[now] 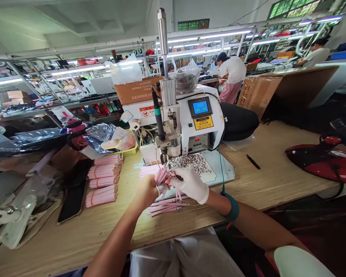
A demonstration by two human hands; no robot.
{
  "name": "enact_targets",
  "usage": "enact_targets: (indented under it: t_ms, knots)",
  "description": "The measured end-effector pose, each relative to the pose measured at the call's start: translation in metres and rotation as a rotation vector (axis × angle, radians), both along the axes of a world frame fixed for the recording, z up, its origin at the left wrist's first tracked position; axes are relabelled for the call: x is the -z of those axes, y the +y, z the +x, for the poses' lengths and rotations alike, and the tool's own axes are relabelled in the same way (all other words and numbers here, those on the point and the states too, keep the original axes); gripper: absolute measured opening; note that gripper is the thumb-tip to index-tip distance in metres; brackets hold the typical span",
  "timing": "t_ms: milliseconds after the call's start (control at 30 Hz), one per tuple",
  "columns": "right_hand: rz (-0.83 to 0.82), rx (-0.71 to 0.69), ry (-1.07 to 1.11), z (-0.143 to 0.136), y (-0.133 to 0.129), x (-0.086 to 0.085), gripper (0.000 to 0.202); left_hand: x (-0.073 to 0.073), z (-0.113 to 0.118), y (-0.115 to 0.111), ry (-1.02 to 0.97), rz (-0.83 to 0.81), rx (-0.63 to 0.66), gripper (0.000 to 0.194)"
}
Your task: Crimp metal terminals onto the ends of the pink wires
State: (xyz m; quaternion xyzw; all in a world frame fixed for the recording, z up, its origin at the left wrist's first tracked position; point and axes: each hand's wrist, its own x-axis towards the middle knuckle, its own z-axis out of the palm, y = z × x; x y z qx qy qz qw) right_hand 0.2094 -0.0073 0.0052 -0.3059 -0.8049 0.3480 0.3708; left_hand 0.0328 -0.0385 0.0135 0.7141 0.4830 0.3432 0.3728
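My left hand (149, 191), with white covering on some fingers, is closed round a bunch of pink cable strips (160, 175) below the soldering iron (159, 119) of a bench machine. Beside it my right hand (192, 184), in a white glove, pinches at the right end of the bunch; its fingertips are partly hidden. More pink cable strips (165, 206) lie loose on the table edge under both hands. Just behind the glove, many small white and dark parts (192, 163) are heaped on the machine's white base plate (226, 171).
Banded bundles of pink strips (102, 196) lie to the left, next to a black phone (73, 200). The white machine (200, 96) with a lit screen rises ahead. A black pen (253, 162) and a red-and-black object (323, 161) lie right. Co-workers (233, 71) sit farther back.
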Motion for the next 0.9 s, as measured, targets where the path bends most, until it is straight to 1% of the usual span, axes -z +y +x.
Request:
enact_targets:
  t_ms: [67, 133, 233, 300, 367, 467, 533, 567, 633, 700, 767, 833, 900]
  knots:
    - [0.009, 0.026, 0.001, -0.002, -0.002, 0.002, 0.017, 0.003, 0.001, -0.001, 0.072, -0.056, 0.014, 0.014]
    - [0.014, 0.067, -0.010, -0.004, -0.003, 0.002, 0.013, 0.005, 0.002, -0.002, 0.101, -0.139, 0.043, 0.016]
    - [-0.009, 0.066, -0.035, -0.003, -0.002, 0.000, 0.011, 0.004, -0.001, -0.003, 0.017, -0.230, 0.094, 0.020]
    - [-0.060, 0.039, -0.011, 0.002, 0.001, -0.004, 0.010, 0.000, -0.009, -0.002, -0.061, -0.265, 0.086, 0.023]
    - [-0.120, 0.039, 0.044, 0.009, 0.005, -0.008, 0.010, -0.007, -0.024, -0.001, -0.129, -0.245, 0.001, 0.026]
    - [-0.163, 0.078, 0.118, 0.016, 0.009, -0.013, 0.014, -0.016, -0.044, 0.001, -0.178, -0.144, -0.173, 0.029]
    - [-0.172, 0.072, 0.109, 0.015, 0.008, -0.012, 0.012, -0.016, -0.046, -0.001, -0.138, -0.098, -0.214, 0.028]
    - [-0.188, 0.043, 0.089, 0.013, 0.005, -0.010, 0.010, -0.014, -0.042, -0.005, -0.114, -0.085, -0.214, 0.027]
    - [-0.240, -0.043, 0.045, 0.004, -0.002, -0.005, 0.010, -0.004, -0.026, -0.016, -0.102, -0.069, -0.203, 0.027]
    - [-0.243, -0.099, 0.039, -0.007, -0.011, 0.001, 0.012, 0.012, -0.006, -0.031, -0.150, -0.051, -0.239, 0.034]
    - [-0.204, -0.130, 0.080, -0.015, -0.018, 0.005, 0.012, 0.030, 0.009, -0.046, -0.240, -0.085, -0.299, 0.043]
    - [-0.177, -0.199, 0.121, -0.019, -0.020, 0.008, 0.013, 0.044, 0.015, -0.059, -0.315, -0.144, -0.369, 0.051]
    - [-0.176, -0.256, 0.118, -0.016, -0.018, 0.011, 0.020, 0.052, 0.008, -0.068, -0.307, -0.114, -0.443, 0.053]
